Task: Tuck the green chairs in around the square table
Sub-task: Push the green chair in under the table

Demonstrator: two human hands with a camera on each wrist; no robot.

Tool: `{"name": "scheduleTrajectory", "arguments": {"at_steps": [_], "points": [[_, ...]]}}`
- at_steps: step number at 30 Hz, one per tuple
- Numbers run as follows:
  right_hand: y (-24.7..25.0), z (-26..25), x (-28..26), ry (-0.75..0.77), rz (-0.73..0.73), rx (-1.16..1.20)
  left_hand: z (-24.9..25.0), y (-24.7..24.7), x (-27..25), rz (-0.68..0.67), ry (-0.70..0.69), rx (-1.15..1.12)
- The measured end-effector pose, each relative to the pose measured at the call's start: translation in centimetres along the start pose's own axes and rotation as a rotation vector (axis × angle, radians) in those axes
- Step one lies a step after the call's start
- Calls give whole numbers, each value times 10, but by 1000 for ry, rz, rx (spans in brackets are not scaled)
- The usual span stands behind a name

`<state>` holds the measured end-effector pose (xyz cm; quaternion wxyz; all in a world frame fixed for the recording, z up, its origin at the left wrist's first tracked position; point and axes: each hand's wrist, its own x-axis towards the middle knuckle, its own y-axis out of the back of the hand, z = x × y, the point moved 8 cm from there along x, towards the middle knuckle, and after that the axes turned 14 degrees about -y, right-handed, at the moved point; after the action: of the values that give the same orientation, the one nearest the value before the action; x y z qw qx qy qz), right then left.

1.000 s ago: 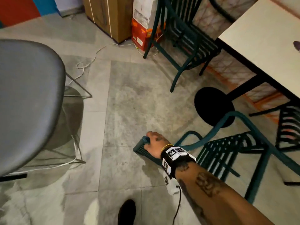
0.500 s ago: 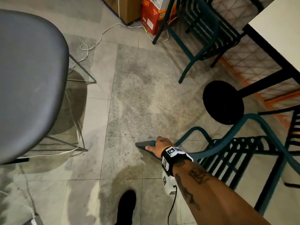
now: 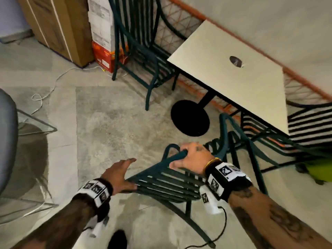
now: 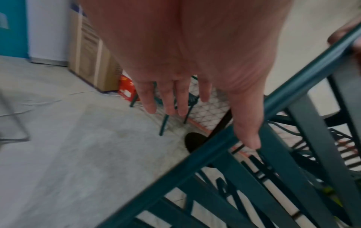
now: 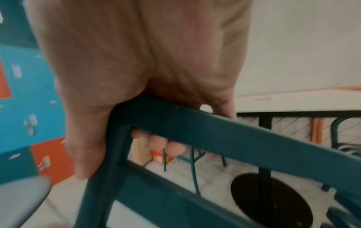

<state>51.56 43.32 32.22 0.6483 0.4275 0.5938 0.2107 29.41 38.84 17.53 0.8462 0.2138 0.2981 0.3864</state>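
Observation:
A dark green slatted chair (image 3: 167,182) stands tilted in front of me, its seat toward the square white table (image 3: 233,76). My right hand (image 3: 192,159) grips the top rail of its backrest (image 5: 215,131), fingers curled under the bar. My left hand (image 3: 120,173) is flat with straight fingers at the left end of that backrest, its thumb (image 4: 248,131) lying by the rail; whether it touches is unclear. A second green chair (image 3: 140,49) stands at the table's far left side. A third chair (image 3: 309,123) sits at the right, partly under the tabletop.
The table's black round base (image 3: 190,117) lies on the floor just beyond the held chair. Cardboard boxes (image 3: 59,27) and an orange box (image 3: 106,56) stand at the back. A grey chair (image 3: 7,132) is at my left. A white cable (image 3: 52,87) trails across the tiles.
The chair's backrest has come up from near the floor, held by my right hand. My left hand has come into view at the backrest's left end. The view now takes in the whole tabletop.

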Motion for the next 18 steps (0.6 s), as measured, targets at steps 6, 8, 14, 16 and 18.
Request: {"name": "scheduleTrajectory", "arguments": {"at_steps": [6, 8, 14, 16, 18], "points": [[115, 98, -101, 70, 111, 47, 121, -24, 28, -8, -67, -5], [119, 118, -126, 74, 143, -152, 154, -21, 22, 19, -94, 225], [85, 158, -180, 130, 323, -728, 231, -38, 8, 63, -215, 548], [77, 171, -197, 157, 366, -697, 251, -35, 3, 64, -252, 626], [72, 190, -217, 164, 389, -626, 275, -34, -5, 59, -282, 702]]}}
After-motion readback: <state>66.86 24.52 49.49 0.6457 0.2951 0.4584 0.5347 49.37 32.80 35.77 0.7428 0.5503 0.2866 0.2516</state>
